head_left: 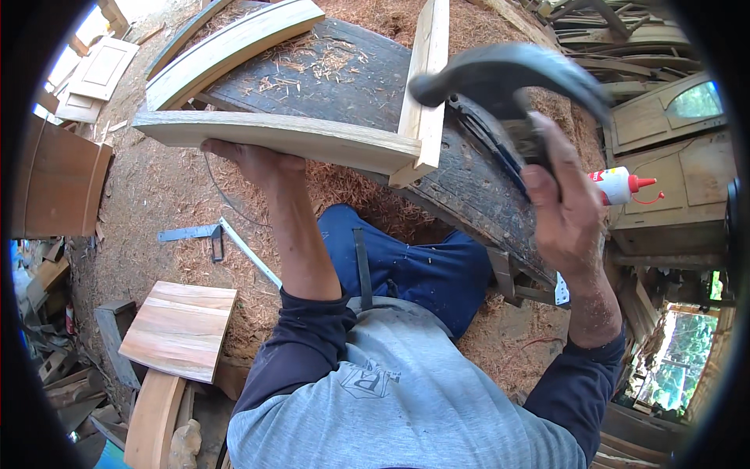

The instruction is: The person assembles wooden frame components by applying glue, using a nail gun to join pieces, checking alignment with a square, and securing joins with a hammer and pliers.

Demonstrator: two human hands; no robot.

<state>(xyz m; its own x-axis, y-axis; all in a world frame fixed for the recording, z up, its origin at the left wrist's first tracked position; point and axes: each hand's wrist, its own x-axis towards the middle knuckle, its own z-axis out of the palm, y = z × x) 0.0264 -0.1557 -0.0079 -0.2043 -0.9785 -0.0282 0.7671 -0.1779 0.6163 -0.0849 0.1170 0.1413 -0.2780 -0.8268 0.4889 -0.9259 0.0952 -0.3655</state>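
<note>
In my raised right hand is a claw hammer, its dark head slightly blurred, above the right part of the workbench. My left hand grips a pale wooden rail from its near side; some of the fingers are hidden behind the wood. At its right end the rail meets a second wooden piece at a corner, and the two form part of a frame. A curved wooden piece lies beyond the rail, toward the far left.
The dark workbench carries shavings. A white glue bottle with a red cap is at right. On the shaving-covered ground lies a try square; a square wooden panel rests nearer me. Cabinet doors stand on the right.
</note>
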